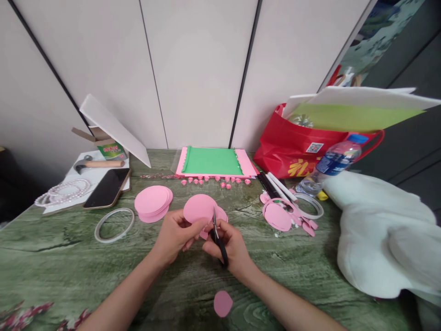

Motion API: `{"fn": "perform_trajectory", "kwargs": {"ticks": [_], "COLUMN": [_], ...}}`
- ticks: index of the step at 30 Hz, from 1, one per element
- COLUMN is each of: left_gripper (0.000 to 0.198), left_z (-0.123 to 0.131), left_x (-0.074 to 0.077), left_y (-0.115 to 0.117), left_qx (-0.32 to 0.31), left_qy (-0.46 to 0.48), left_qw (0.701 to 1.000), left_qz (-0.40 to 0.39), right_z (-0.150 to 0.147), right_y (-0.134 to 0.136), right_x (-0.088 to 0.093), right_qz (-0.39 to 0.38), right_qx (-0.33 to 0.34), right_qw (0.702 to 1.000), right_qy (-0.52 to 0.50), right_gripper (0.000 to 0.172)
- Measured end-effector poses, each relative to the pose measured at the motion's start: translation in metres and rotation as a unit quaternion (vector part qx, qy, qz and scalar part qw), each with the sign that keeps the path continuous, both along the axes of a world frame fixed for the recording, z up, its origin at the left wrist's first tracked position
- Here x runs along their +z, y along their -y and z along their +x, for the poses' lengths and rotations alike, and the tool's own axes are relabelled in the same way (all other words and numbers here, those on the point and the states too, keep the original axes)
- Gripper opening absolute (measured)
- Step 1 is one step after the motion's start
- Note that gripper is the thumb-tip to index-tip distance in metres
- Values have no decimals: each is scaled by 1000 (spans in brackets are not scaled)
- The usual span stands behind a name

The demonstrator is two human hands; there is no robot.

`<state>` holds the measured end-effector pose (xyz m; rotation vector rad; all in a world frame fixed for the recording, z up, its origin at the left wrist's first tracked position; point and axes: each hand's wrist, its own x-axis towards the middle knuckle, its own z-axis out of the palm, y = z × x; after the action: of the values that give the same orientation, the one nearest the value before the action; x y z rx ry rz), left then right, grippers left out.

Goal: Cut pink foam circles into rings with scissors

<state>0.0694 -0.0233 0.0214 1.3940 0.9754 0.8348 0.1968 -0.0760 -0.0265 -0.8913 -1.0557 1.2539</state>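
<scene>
Between thumb and fingers, my left hand (pixel 179 233) pinches a round pink paper disc (pixel 198 208), held up over the table. My right hand (pixel 231 246) is closed around the black handles of a pair of scissors (pixel 219 242), whose blades point up against the disc's right edge. More pink paper (pixel 221 214) shows behind the disc, partly hidden by my hands. A stack of pink paper circles (pixel 153 202) lies left of my left hand. Nearest to me on the table is a petal-shaped pink piece (pixel 223 303).
Small pink rolled pieces (pixel 227 185) line up before green paper (pixel 212 161). Tape rolls (pixel 115 225) flank the work. A phone (pixel 107 187), hammer (pixel 99 163) and beads (pixel 64 192) lie left; pink scraps (pixel 279 215), a bottle (pixel 332 163), red bag (pixel 299 145) and white plush (pixel 375 239) right.
</scene>
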Motion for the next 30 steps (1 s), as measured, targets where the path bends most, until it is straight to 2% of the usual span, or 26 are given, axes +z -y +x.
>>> {"fn": "perform_trajectory", "kwargs": {"ticks": [10, 17, 22, 30], "left_gripper": [21, 24, 27, 24], "left_z": [0, 2, 1, 1], "left_x": [-1, 2, 1, 1], "left_y": [-2, 1, 0, 0], "left_qx": [1, -10, 11, -4], "left_qy": [29, 56, 23, -18], "left_qw": [1000, 998, 1000, 1000], "left_qz": [3, -22, -12, -1], "right_z": [-1, -2, -2, 1], "right_y": [0, 1, 2, -1], "right_x": [-1, -3, -3, -2], "right_qz": [-27, -40, -39, 9], "right_qx": [-18, -9, -2, -27], "right_qw": [999, 999, 999, 999], "right_qy": [14, 17, 23, 24], "right_gripper": [38, 37, 38, 37]}}
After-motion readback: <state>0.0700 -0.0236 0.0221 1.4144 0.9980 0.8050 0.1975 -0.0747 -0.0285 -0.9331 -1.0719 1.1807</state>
